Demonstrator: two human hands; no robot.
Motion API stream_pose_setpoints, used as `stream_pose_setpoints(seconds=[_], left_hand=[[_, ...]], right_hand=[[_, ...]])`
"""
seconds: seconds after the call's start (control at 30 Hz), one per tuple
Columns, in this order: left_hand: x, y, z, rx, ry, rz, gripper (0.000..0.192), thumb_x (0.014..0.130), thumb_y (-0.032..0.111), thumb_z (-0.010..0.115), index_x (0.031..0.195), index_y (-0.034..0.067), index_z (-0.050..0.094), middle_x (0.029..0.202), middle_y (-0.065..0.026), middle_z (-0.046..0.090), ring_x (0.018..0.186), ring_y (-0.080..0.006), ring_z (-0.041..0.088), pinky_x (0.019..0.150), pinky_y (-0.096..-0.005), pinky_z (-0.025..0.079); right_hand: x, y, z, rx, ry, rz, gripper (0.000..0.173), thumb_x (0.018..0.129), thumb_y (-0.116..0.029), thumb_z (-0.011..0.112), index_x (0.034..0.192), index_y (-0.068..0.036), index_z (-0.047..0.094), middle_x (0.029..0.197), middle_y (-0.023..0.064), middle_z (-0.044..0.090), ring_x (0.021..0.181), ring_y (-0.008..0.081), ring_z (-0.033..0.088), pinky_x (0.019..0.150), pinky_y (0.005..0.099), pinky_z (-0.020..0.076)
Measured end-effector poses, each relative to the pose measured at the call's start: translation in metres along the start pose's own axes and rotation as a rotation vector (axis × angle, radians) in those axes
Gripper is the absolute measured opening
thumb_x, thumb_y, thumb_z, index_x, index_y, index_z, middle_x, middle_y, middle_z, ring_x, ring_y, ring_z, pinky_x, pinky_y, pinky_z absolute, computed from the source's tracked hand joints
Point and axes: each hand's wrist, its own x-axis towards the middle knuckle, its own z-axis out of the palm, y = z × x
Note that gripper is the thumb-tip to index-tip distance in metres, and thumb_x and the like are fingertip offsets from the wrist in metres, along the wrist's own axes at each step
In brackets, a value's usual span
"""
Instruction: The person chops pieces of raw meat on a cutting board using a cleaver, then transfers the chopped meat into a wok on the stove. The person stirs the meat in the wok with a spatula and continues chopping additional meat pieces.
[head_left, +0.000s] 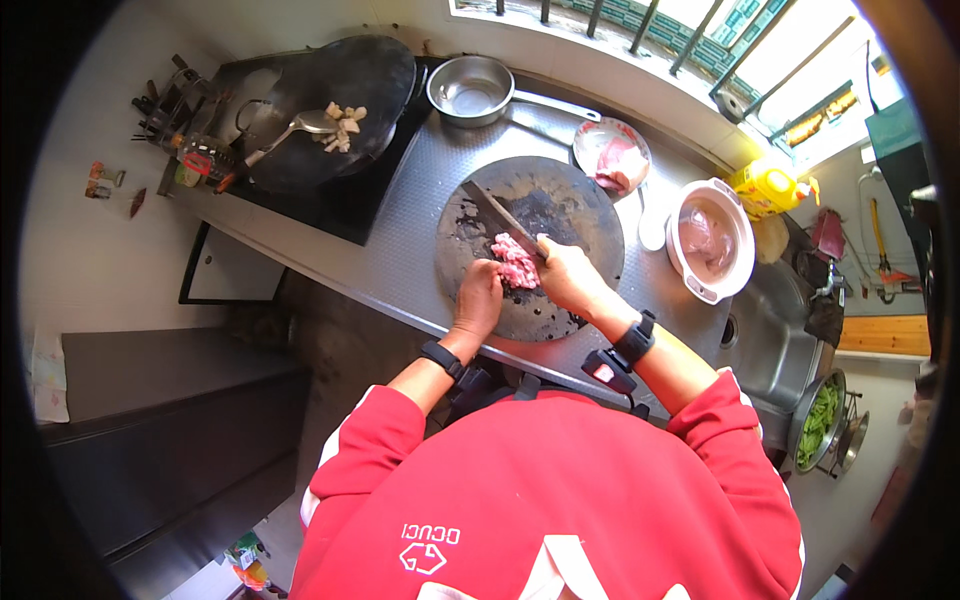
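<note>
On a round, dark-stained chopping board (577, 214) lies a small heap of cut raw meat (516, 261). My right hand (568, 276) grips the handle of a cleaver (501, 214), whose blade points to the upper left across the board, along the heap's upper right side. My left hand (480, 295) has its fingers curled at the heap's lower left edge; whether they pinch any meat is hidden. Behind the board, a patterned plate (592, 135) holds a larger raw piece of meat (621, 165). A white spoon (652, 225) lies right of the board.
At the left, a wok (360, 75) on the stove holds a ladle (289, 135) and pale chunks (343, 127). A steel saucepan (471, 90) stands behind the board. Rightward are an oval bowl (675, 247) with meat in liquid, a yellow pump bottle (769, 189), the sink (780, 337) and leafy greens (820, 424).
</note>
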Motion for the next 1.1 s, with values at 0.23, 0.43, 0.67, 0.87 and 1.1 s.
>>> stream_pose_setpoints(seconds=[0.23, 0.43, 0.67, 0.87, 1.1], left_hand=[[0.001, -0.014, -0.034, 0.011, -0.001, -0.178, 0.008, 0.085, 0.003, 0.064, 0.093, 0.002, 0.062, 0.095, -0.0164, 0.062, 0.091, -0.0370, 0.062, 0.081, -0.0427, 0.051], [0.003, -0.020, -0.044, -0.002, -0.039, -0.241, 0.008, 0.085, 0.005, 0.065, 0.093, 0.004, 0.061, 0.091, -0.0142, 0.061, 0.079, -0.0334, 0.062, 0.072, -0.0413, 0.052], [-0.001, -0.018, -0.038, 0.050, -0.001, -0.199, 0.008, 0.087, 0.006, 0.065, 0.094, 0.003, 0.062, 0.089, -0.0127, 0.061, 0.074, -0.0269, 0.063, 0.069, -0.0380, 0.052], [-0.006, -0.031, -0.048, 0.078, -0.043, -0.255, 0.010, 0.088, 0.006, 0.064, 0.097, 0.003, 0.061, 0.094, -0.0154, 0.060, 0.082, -0.0326, 0.062, 0.073, -0.0416, 0.052], [-0.007, -0.042, -0.058, 0.069, -0.022, -0.266, 0.008, 0.089, 0.006, 0.063, 0.096, 0.003, 0.061, 0.093, -0.0155, 0.060, 0.081, -0.0328, 0.061, 0.073, -0.0416, 0.051]], right_hand=[[-0.001, -0.002, -0.001, -0.070, -0.090, 0.026, 0.025, 0.090, -0.016, 0.056, 0.109, 0.000, 0.062, 0.091, 0.0289, 0.067, 0.089, 0.0444, 0.067, 0.079, 0.0505, 0.0530], [-0.010, -0.007, 0.000, -0.257, -0.233, 0.131, 0.022, 0.087, -0.012, 0.053, 0.102, 0.000, 0.064, 0.091, 0.0281, 0.069, 0.090, 0.0435, 0.068, 0.080, 0.0515, 0.0538], [-0.018, -0.013, 0.005, -0.240, -0.313, 0.084, 0.021, 0.089, -0.011, 0.050, 0.102, -0.001, 0.064, 0.090, 0.0279, 0.068, 0.087, 0.0424, 0.068, 0.078, 0.0513, 0.0543], [-0.025, -0.018, 0.004, -0.105, -0.164, 0.026, 0.019, 0.087, -0.010, 0.052, 0.099, -0.001, 0.063, 0.087, 0.0249, 0.069, 0.084, 0.0419, 0.069, 0.074, 0.0513, 0.0546], [-0.031, -0.018, 0.008, -0.218, -0.322, 0.114, 0.021, 0.088, -0.015, 0.055, 0.102, -0.001, 0.064, 0.088, 0.0258, 0.069, 0.083, 0.0420, 0.069, 0.074, 0.0510, 0.0550]])
